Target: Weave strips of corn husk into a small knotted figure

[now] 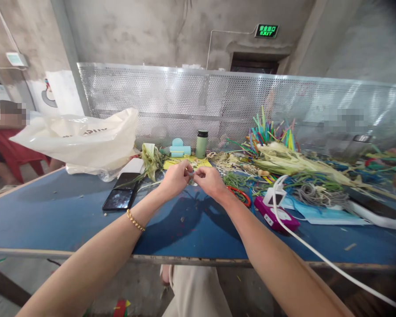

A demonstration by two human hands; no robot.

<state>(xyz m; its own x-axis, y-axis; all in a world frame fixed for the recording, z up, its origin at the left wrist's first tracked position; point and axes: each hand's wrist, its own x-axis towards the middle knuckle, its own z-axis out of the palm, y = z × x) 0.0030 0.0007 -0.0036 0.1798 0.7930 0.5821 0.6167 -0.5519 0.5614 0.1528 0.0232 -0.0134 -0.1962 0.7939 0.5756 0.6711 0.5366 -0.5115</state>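
My left hand and my right hand meet above the middle of the blue table. Fingers of both are pinched close together, nearly touching. Something small and thin, pale or bluish, shows between the fingertips, too small to name. Behind the hands lies a yellow sheet with small scraps on it. Beyond it stand a green bottle with a black lid and a light blue object. Left of my left hand are a bundle of pale husks and a dark phone.
A large white plastic bag fills the back left. To the right are a purple power block with a charger and white cable, coiled cords, corn husks and coloured sticks. A perforated metal screen runs behind. People sit at both sides.
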